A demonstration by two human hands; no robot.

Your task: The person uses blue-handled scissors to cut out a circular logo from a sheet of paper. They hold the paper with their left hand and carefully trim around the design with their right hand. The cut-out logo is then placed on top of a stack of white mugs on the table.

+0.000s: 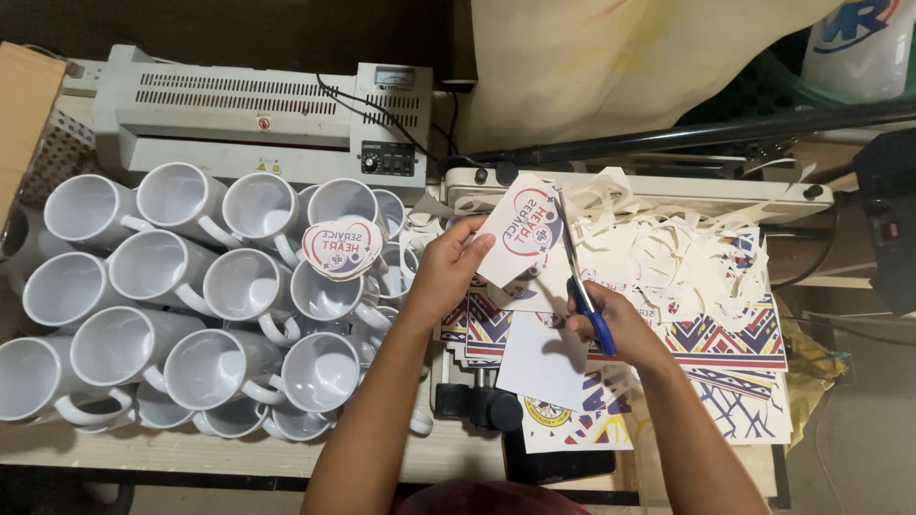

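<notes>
My left hand (447, 270) holds up a white paper sheet with a printed round red and blue design (520, 229). In my right hand (611, 324) are blue-handled scissors (578, 277), their blades pointing up along the right edge of that sheet. A small stack of cut-out round prints (341, 246) rests on top of the white mugs (239, 315) just left of my left hand. Below both hands lie more printed sheets with coloured patterns (725, 343).
Several white mugs crowd the left of the table, rims up. A grey laminating machine (258, 114) stands behind them. A pile of white paper offcuts (668, 248) lies at the right, over a heat press base (630, 186). A black bar (687, 138) crosses the upper right.
</notes>
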